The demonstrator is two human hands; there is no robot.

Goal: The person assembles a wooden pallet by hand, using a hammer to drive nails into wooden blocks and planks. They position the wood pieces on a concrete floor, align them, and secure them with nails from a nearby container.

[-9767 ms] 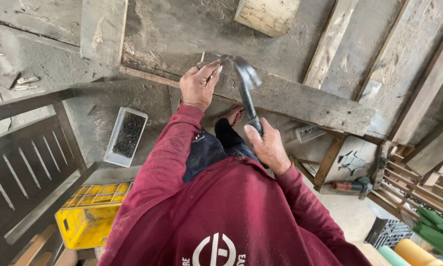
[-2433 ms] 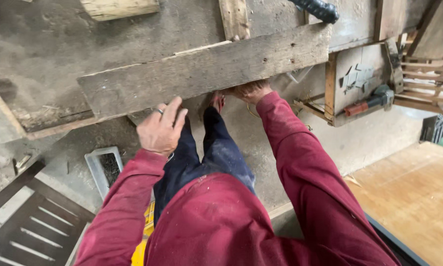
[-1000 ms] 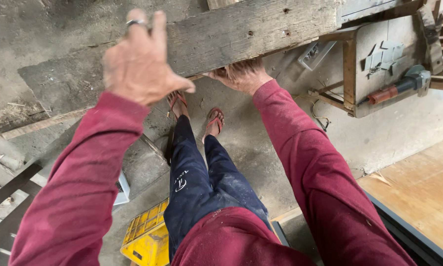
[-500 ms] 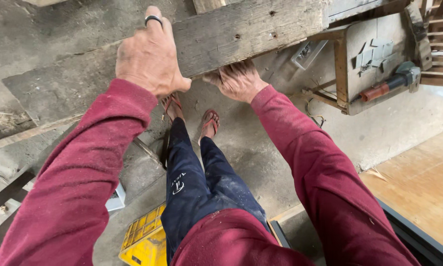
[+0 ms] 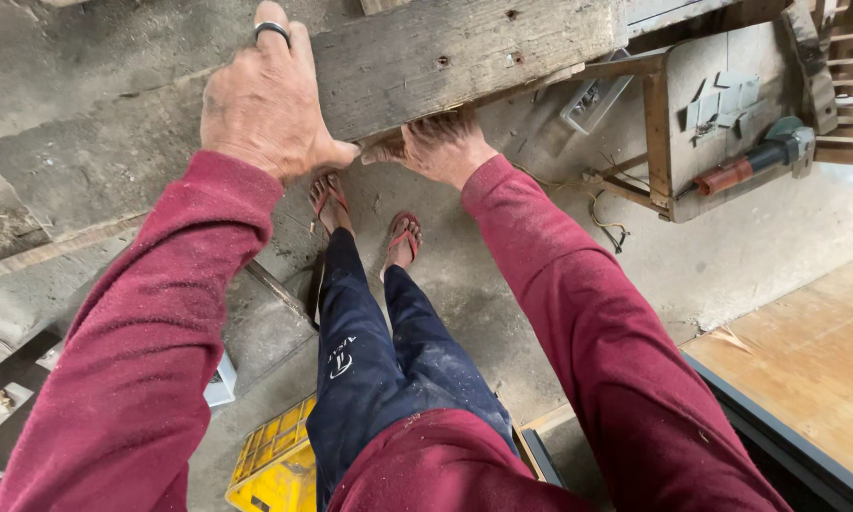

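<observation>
The person wears a dark red long-sleeved top of soft, slightly fuzzy cloth, both sleeves [image 5: 578, 313] flecked with pale dust and ending in plain cuffs at the wrists. The left hand [image 5: 265, 104] has a dark ring [image 5: 272, 30] on one finger, while the right hand [image 5: 438, 144] is bare and dusted with grey powder. Below are dark blue trousers [image 5: 379, 360] with a small white mark on one leg, and red flip-flops [image 5: 403, 237] on both feet.
</observation>
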